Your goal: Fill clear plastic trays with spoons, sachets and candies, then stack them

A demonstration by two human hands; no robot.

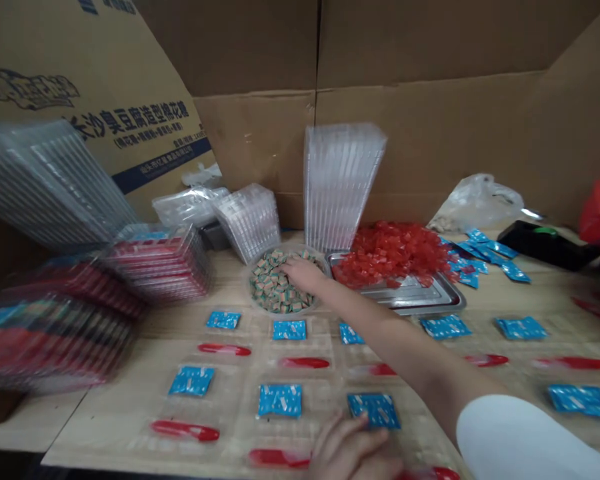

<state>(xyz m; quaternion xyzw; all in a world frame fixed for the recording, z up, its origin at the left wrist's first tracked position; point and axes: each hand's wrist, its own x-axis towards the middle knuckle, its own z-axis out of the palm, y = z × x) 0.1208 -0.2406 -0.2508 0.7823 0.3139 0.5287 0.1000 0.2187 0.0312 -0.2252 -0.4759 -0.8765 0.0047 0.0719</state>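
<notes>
My right hand (301,273) reaches into a round clear bowl (249,301) of small tan-and-green pieces (275,283); its fingertips are down among them, so what they hold, if anything, is hidden. Low in the view, my left hand (353,450) is slightly blurred, fingers apart and a little bent, just in front of a blue packet (375,409). Rows of clear shallow trays (320,400) cover the table, most with a blue packet (280,401) and a long red plastic piece (185,431). My right forearm covers part of the middle trays.
Behind the bowl stand stacks of clear trays (340,187). A metal tray (430,297) bears a heap of red wrapped pieces (395,250), with loose blue packets (485,253) beside it. Filled packs (55,327) are stacked at left. Cardboard (430,133) walls the back.
</notes>
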